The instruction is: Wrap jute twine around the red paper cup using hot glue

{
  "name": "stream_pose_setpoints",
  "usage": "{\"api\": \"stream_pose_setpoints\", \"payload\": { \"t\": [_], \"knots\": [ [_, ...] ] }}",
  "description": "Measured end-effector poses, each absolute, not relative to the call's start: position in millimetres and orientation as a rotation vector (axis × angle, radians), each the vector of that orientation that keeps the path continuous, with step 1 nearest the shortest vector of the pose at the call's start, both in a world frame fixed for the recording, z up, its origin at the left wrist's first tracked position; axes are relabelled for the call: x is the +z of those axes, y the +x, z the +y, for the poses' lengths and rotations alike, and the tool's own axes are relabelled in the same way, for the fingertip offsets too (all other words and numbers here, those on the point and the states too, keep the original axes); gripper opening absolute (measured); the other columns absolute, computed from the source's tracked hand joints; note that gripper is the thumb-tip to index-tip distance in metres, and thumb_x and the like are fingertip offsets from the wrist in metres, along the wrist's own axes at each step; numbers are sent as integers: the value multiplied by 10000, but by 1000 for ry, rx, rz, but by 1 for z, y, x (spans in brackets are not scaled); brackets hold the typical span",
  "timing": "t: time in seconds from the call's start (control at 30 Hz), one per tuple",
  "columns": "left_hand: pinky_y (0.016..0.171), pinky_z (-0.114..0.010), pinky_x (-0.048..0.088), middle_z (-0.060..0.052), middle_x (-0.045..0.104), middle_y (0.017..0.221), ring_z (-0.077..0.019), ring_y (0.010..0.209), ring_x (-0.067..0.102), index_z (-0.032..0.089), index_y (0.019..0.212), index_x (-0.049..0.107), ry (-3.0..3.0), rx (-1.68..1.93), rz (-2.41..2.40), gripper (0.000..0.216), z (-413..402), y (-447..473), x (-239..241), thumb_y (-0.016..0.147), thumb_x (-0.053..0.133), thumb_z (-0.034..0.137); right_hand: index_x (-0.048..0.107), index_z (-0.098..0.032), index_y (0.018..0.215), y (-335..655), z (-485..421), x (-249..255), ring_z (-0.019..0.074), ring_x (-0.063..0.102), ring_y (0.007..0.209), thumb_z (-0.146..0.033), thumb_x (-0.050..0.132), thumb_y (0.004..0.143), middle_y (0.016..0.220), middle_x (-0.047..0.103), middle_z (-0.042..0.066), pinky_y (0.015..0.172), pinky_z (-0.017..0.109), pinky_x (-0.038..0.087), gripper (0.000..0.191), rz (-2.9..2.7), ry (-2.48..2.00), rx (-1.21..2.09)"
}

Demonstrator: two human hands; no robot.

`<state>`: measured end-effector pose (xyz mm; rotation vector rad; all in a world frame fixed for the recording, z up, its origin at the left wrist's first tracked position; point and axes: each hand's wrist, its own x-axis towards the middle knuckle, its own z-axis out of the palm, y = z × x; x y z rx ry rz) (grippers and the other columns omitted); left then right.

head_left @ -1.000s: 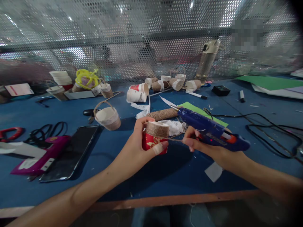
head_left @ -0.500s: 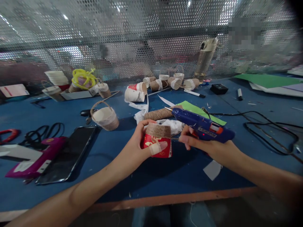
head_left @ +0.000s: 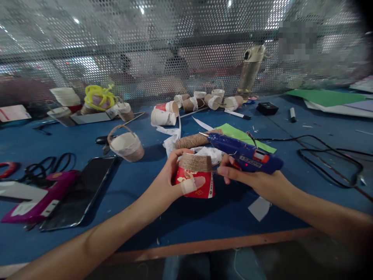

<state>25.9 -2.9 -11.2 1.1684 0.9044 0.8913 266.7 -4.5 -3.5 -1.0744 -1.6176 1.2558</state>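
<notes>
My left hand is wrapped round a red paper cup with gold print, held upside down above the table. Brown twine is wound in a band round the cup's upper, narrow part. A blue glue gun sits in my right hand, its nozzle pointing left and its red light lit. A strand of twine runs from the cup to my right thumb and fingertip, pinched there. Behind the cup lie a roll of twine and crumpled white lace.
Left stand a small basket, a phone and a purple box. Several cups and a water bottle line the mesh screen. A black cord curls at right, near green paper.
The cup has turned slightly in my left hand, its lower rim now reaching farther right. My right hand has shifted a little left with the glue gun. The whole view has shifted slightly.
</notes>
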Motion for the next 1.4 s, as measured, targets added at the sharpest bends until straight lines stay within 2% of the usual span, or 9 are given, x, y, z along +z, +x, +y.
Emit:
{"api": "stream_pose_setpoints", "payload": {
  "t": [0.17,0.4,0.63,0.87,1.07,1.23,1.4],
  "knots": [
    [815,-288,589,-2,708,1152,-189,966,712,296,1228,556,1160,894,868,586,-3,26,-13,789,941,355,620,-248,767,265,-6,-9,148,677,721,-352,812,891,733,675,-34,826,312,629,251,-1582,-1073,1219],
    [836,-261,593,16,706,1166,-156,967,710,294,1254,560,1134,896,797,600,-2,25,-15,795,947,301,602,-255,812,261,-8,-4,144,691,694,-339,914,775,780,669,-47,746,300,666,325,-1468,-1072,1276],
    [876,-261,593,22,706,1244,-138,993,697,306,1264,572,1123,854,769,576,-2,23,-16,816,935,300,629,-262,860,262,-7,-11,161,713,738,-364,855,834,793,695,-39,771,331,674,249,-1512,-1057,1175],
    [946,-303,574,-12,725,1349,-205,1141,690,317,1350,606,1133,804,741,603,-1,23,-13,832,916,320,676,-266,817,261,-10,-19,161,742,751,-253,881,830,762,728,-44,757,314,686,206,-1520,-1004,1036],
    [1021,-301,533,-19,693,1453,-257,1329,632,329,1400,601,1167,789,713,646,-1,23,-16,835,908,265,655,-276,880,262,-12,-24,153,714,752,-280,887,855,822,713,-43,705,284,658,233,-1564,-970,899],
    [1064,-334,527,-18,669,1476,-271,1357,614,351,1449,544,1209,767,720,742,2,22,-23,816,925,290,637,-283,941,266,-13,-26,135,672,699,-298,849,909,826,695,-52,632,256,579,215,-1719,-979,721],
    [1027,-328,547,-8,695,1401,-259,1287,648,336,1373,578,1202,777,778,710,3,23,-22,775,958,285,632,-282,947,266,-13,-27,133,686,701,-331,860,900,827,710,-59,639,248,564,237,-1722,-1038,669]
  ]
}}
